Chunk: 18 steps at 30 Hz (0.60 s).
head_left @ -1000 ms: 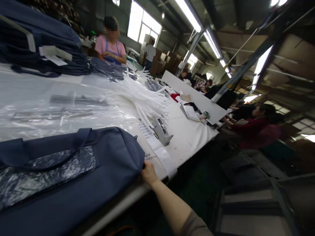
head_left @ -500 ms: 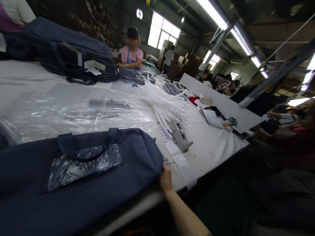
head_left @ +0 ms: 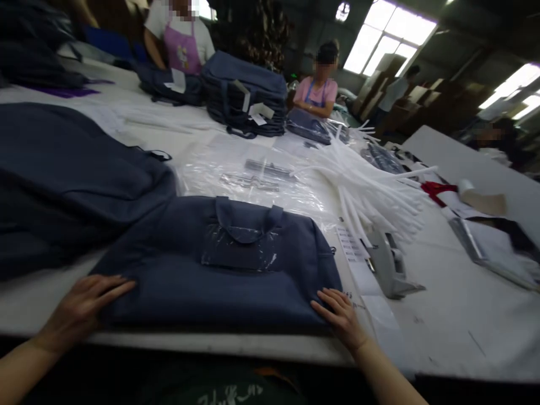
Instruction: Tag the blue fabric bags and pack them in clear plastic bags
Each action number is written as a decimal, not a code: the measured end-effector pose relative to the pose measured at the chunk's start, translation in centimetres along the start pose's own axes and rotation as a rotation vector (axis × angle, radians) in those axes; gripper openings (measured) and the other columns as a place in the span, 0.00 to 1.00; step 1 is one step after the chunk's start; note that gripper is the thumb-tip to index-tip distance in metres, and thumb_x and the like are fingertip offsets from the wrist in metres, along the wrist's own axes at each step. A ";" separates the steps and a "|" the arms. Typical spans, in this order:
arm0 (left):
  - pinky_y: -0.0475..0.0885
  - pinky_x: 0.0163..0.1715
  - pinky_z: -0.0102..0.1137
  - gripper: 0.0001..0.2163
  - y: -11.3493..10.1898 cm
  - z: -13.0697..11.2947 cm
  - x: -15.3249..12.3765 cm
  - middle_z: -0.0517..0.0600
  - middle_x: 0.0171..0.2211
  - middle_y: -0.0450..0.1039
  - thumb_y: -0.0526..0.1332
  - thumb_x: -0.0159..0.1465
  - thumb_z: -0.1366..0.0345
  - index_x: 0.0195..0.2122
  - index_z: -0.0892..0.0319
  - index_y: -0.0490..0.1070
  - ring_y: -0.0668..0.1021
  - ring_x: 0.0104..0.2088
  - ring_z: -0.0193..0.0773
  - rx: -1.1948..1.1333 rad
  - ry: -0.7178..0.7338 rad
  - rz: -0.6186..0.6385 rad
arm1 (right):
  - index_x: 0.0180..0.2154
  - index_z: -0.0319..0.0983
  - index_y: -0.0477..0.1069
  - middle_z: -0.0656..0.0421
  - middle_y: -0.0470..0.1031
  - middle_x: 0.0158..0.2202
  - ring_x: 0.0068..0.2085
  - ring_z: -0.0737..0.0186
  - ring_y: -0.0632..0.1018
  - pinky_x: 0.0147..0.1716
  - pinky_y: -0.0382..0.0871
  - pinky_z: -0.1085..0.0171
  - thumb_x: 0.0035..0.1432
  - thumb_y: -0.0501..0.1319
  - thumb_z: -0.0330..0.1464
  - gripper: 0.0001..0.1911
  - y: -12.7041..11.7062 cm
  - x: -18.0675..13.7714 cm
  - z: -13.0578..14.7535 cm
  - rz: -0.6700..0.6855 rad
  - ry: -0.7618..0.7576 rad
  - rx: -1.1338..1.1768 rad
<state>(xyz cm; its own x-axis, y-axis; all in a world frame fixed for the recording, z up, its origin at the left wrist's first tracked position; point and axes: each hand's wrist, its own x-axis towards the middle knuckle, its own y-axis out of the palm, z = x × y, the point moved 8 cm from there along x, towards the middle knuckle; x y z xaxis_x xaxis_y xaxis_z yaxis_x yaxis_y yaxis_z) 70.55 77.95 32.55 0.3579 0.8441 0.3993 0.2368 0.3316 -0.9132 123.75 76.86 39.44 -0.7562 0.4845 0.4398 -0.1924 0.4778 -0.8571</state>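
Note:
A navy fabric bag [head_left: 169,247] lies flat along the near edge of the table. It has a short carry handle and a clear plastic window [head_left: 236,253] on its upper face. My left hand [head_left: 90,298] holds the lower left corner, fingers over the cloth and thumb out of sight. At the lower right corner, my right hand [head_left: 337,315] grips the bag in the same way, its thumb also hidden. Another large navy bag [head_left: 76,180] lies to the left, against or partly over the held one.
Behind the bag are clear plastic sleeves [head_left: 202,163], a bundle of white tubes [head_left: 371,180] and a grey tape dispenser [head_left: 388,264]. A stack of navy bags [head_left: 248,90] stands farther back. Two people [head_left: 185,39] are across the table. A white panel [head_left: 472,163] is at right.
My view has swung left, and my left hand has come into sight on the bag's left corner. My right hand stays at the right end. The second large bag now shows at left.

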 end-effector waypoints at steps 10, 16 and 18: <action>0.52 0.65 0.40 0.34 -0.7 -2.4 0.4 0.46 0.64 0.59 0.48 0.58 0.82 0.61 0.42 0.62 0.62 0.63 0.40 0.016 0.126 0.296 | 0.59 0.45 0.62 0.48 0.66 0.59 0.59 0.42 0.68 0.52 0.68 0.46 0.48 0.57 0.23 0.36 1.8 2.4 4.0 0.340 0.004 -0.143; 0.49 0.62 0.55 0.40 0.5 -4.0 0.1 0.53 0.67 0.49 0.63 0.51 0.74 0.64 0.38 0.53 0.55 0.65 0.58 0.070 0.085 0.493 | 0.66 0.54 0.42 0.43 0.63 0.60 0.54 0.33 0.71 0.46 0.70 0.41 0.46 0.60 0.18 0.52 3.9 2.7 5.2 0.358 -0.023 -0.312; 0.49 0.61 0.56 0.38 1.2 -4.1 0.0 0.56 0.66 0.51 0.65 0.54 0.70 0.63 0.37 0.55 0.56 0.65 0.60 0.082 0.077 0.481 | 0.67 0.54 0.40 0.42 0.65 0.58 0.54 0.32 0.71 0.46 0.70 0.40 0.48 0.60 0.20 0.51 3.9 2.7 5.2 0.343 -0.021 -0.308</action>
<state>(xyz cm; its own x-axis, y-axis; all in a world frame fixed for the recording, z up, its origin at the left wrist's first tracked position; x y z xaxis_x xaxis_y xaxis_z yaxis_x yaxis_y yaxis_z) 74.55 76.66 31.79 0.4754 0.8773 -0.0667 -0.0424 -0.0529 -0.9977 117.71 76.23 35.91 -0.7568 0.6394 0.1361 0.2641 0.4894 -0.8311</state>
